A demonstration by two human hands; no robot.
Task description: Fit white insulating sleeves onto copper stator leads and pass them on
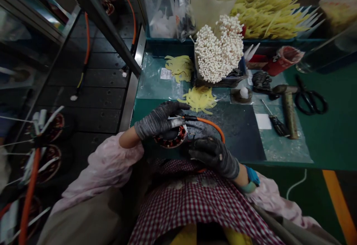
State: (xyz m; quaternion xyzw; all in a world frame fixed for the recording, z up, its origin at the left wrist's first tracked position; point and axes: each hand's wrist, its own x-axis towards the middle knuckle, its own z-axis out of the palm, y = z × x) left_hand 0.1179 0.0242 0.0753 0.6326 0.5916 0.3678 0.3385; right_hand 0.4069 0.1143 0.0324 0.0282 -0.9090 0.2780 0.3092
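A motor stator [170, 140] with a ring of copper windings sits at the table's near edge. Over its far side reaches my left hand [158, 120] in a grey glove, thumb and fingers closed around the thin stator wires [176, 118]. From these wires an orange cable [213, 124] with a black sleeve [190, 118] arcs right and down. My right hand [213, 155], also gloved, is just right of the stator with its fingers curled; whatever they hold is hidden. The cable passes behind this hand.
Yellow strips [199, 99] lie beyond the stator, before a box of white-tipped sticks [219, 51]. Rightward are a screwdriver [279, 126], hammer [290, 114] and scissors [311, 101]. A metal post [103, 25] and a dark slatted conveyor [97, 99] with more stators [50, 163] stand left.
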